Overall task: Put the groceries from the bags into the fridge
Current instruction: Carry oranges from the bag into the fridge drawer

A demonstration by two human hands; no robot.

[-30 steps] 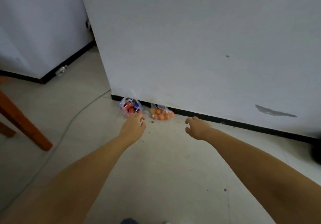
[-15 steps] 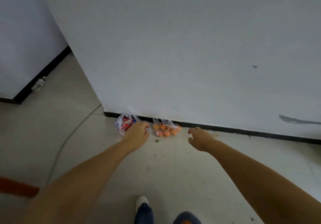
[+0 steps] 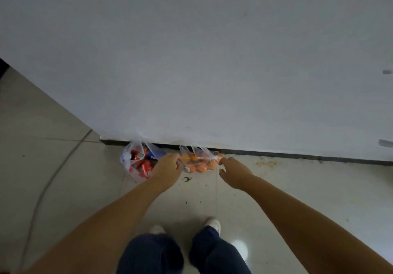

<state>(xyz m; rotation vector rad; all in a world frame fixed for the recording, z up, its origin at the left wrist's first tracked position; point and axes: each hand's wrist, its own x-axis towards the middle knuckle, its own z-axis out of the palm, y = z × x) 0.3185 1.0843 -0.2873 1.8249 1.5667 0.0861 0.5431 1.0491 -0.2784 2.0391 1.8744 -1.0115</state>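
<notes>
- The wall (image 3: 212, 61) fills more of the head view than a second ago, and the wooden furniture seen at the left then is gone from sight; the person has stepped in close, and now stands over the floor (image 3: 53, 167) with both shoes showing at the bottom edge.
- Two clear bags sit on the floor against the dark skirting. The bag of cans (image 3: 139, 162), red and blue, is on the left; the bag of oranges (image 3: 200, 161) is just beside it on the right. Neither has moved over the last second.
- No fridge is in view, so nothing has been put away yet; my reading is that the task is at its first step, picking up the bags.
- The left hand (image 3: 168, 170) has come forward and now lies over the right edge of the bag of cans, fingers bent toward the gap between the bags. Whether it grips plastic yet I cannot tell.
- The right hand (image 3: 232, 172) has closed in too, from well apart to just beside the bag of oranges; its fingers are spread and loosely curved, holding nothing, fingertips near or touching the plastic.
- A small green scrap (image 3: 187, 179) lies on the floor between the hands.
</notes>
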